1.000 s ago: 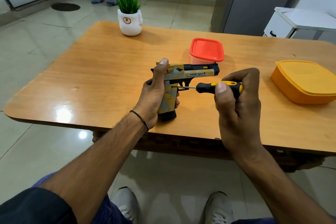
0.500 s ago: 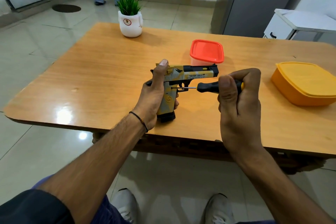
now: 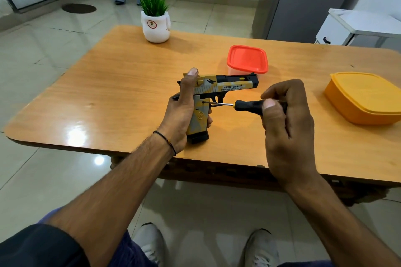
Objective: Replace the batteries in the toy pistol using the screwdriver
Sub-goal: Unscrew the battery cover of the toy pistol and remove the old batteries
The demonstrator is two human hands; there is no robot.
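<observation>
1. Since a second ago the right hand (image 3: pixel 284 119) has rolled the screwdriver (image 3: pixel 247 105) round in its fingers: the handle's yellow stripe, then on show, is now hidden and only black shows, while the toy pistol (image 3: pixel 227 85) has stayed put.
2. Everything rests on or over the wooden surface (image 3: pixel 121 84).
3. At the right sits a yellow lidded box (image 3: pixel 366 97), well apart from both hands.
4. Over the near middle, the left hand (image 3: pixel 182 112) holds the pistol upright, fingers curled round the grip, thumb up the rear of the slide, barrel pointing right.
5. The right hand's fingers and thumb are closed round the black handle.
6. A potted plant (image 3: pixel 155 21) stands at the far edge; a red-lidded tub (image 3: pixel 247 59) sits just behind the muzzle.
7. The screwdriver's shaft lies level, tip at a hole in the grip's side.
</observation>
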